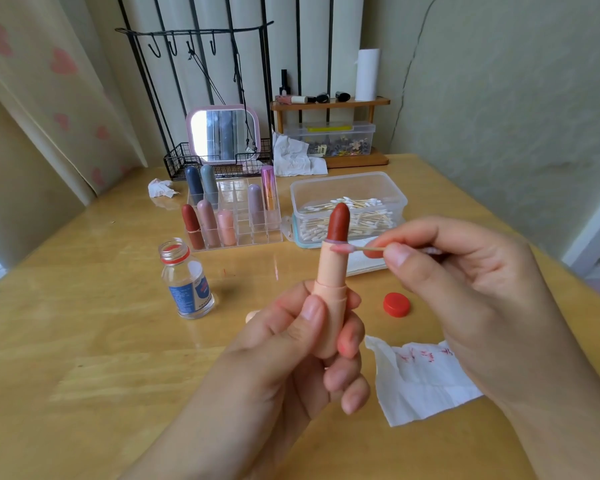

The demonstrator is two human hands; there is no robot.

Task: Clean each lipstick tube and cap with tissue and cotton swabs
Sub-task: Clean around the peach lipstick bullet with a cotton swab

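In the near middle of the scene, the left hand [312, 344] keeps its grip wrapped round the base of the peach lipstick tube [331, 289], which stands upright, its long axis vertical and the red bullet [338, 222] raised at the top. To its right, the right hand [465, 282] pinches a cotton swab [357, 249] lying crosswise to that axis, pink-stained tip at the collar just under the bullet; it seems to touch, though blur makes that uncertain. On the surface beyond lie a stained tissue [420, 379], a red bottle cap [396, 304] and an open bottle [186, 282].
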